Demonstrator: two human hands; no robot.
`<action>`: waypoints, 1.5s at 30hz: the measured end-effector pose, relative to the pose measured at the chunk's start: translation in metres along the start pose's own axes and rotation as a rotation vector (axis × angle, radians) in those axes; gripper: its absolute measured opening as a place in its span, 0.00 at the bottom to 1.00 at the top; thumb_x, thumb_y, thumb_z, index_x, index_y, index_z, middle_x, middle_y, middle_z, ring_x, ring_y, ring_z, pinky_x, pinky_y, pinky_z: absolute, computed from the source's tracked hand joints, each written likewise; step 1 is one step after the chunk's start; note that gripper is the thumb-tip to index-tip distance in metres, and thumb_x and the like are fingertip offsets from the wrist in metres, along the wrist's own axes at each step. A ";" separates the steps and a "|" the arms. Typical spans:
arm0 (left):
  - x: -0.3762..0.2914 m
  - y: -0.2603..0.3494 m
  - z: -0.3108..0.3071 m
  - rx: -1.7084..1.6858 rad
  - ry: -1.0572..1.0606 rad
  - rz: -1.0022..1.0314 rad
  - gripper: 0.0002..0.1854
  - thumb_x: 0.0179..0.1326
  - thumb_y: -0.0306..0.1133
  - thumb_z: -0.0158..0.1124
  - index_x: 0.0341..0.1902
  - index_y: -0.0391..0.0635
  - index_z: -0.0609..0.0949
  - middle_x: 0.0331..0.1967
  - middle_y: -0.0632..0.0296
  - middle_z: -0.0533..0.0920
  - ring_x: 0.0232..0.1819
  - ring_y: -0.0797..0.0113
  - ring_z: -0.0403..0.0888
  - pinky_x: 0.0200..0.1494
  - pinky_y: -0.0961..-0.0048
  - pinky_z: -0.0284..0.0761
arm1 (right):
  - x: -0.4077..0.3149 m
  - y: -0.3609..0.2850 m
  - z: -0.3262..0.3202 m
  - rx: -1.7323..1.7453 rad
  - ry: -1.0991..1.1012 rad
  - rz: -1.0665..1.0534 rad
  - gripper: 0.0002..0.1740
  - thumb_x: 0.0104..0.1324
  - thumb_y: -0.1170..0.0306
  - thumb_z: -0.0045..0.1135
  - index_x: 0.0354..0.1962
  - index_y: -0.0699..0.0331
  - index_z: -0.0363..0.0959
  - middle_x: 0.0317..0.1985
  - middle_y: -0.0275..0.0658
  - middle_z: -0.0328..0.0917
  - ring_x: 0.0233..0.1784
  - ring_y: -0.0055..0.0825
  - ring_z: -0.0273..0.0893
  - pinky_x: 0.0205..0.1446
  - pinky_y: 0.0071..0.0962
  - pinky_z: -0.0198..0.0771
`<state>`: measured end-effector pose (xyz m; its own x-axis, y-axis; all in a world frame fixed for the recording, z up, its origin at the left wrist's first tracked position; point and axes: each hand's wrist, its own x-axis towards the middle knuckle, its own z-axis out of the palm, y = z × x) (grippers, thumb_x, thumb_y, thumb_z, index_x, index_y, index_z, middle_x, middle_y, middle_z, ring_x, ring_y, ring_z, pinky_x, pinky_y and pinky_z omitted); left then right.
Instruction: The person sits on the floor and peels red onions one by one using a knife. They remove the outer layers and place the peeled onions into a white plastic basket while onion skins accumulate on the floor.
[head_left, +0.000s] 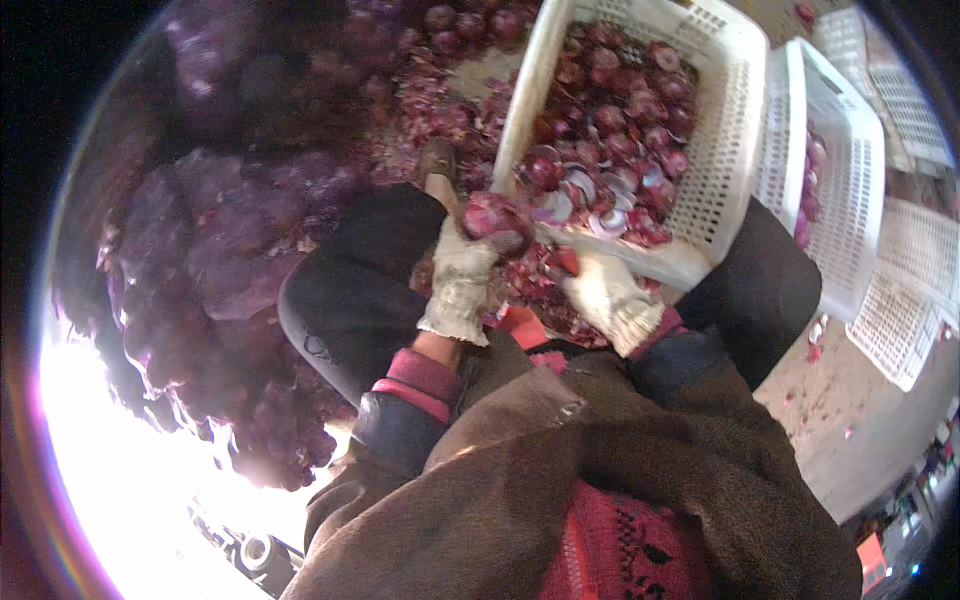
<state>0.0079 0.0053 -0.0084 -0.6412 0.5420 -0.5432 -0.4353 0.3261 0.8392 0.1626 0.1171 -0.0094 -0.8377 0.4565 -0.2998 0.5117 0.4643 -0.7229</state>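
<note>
My left hand, in a whitish work glove, grips a red onion just left of a white plastic crate. My right hand, gloved too, is closed around a small thing with an orange-red part; what it is cannot be made out. That hand lies by the near end of the white plastic crate, which stands tilted between my knees. Red onions fill much of the crate, with pale cut pieces near its close end. Loose onion skins lie below my hands.
Mesh sacks of onions are heaped along the left. A second white crate with onions stands at the right, beside more white crates. Onion skins and loose onions cover the floor ahead.
</note>
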 end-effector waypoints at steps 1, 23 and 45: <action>0.002 0.003 -0.006 0.029 -0.013 0.023 0.23 0.48 0.18 0.60 0.53 0.38 0.75 0.40 0.60 0.82 0.43 0.67 0.81 0.51 0.70 0.76 | 0.003 -0.003 -0.001 0.108 0.011 0.224 0.17 0.57 0.64 0.61 0.43 0.61 0.74 0.32 0.51 0.78 0.40 0.50 0.77 0.44 0.41 0.71; -0.022 0.108 -0.224 -0.496 0.610 0.173 0.16 0.61 0.26 0.57 0.53 0.39 0.73 0.35 0.59 0.78 0.32 0.64 0.78 0.35 0.68 0.78 | 0.015 0.064 0.026 1.123 0.225 0.754 0.08 0.61 0.62 0.55 0.33 0.56 0.69 0.17 0.31 0.65 0.12 0.24 0.60 0.14 0.26 0.55; 0.438 0.115 -0.282 1.478 0.348 0.039 0.36 0.50 0.50 0.69 0.59 0.39 0.73 0.57 0.43 0.75 0.61 0.47 0.71 0.61 0.63 0.68 | 0.002 0.050 0.012 1.265 0.150 1.068 0.08 0.61 0.71 0.58 0.35 0.63 0.69 0.22 0.37 0.72 0.19 0.25 0.71 0.13 0.22 0.65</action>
<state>-0.5012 0.0622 -0.1573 -0.8419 0.4331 -0.3220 0.4543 0.8908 0.0102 0.1841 0.1328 -0.0537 -0.1717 0.2416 -0.9551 0.2741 -0.9195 -0.2819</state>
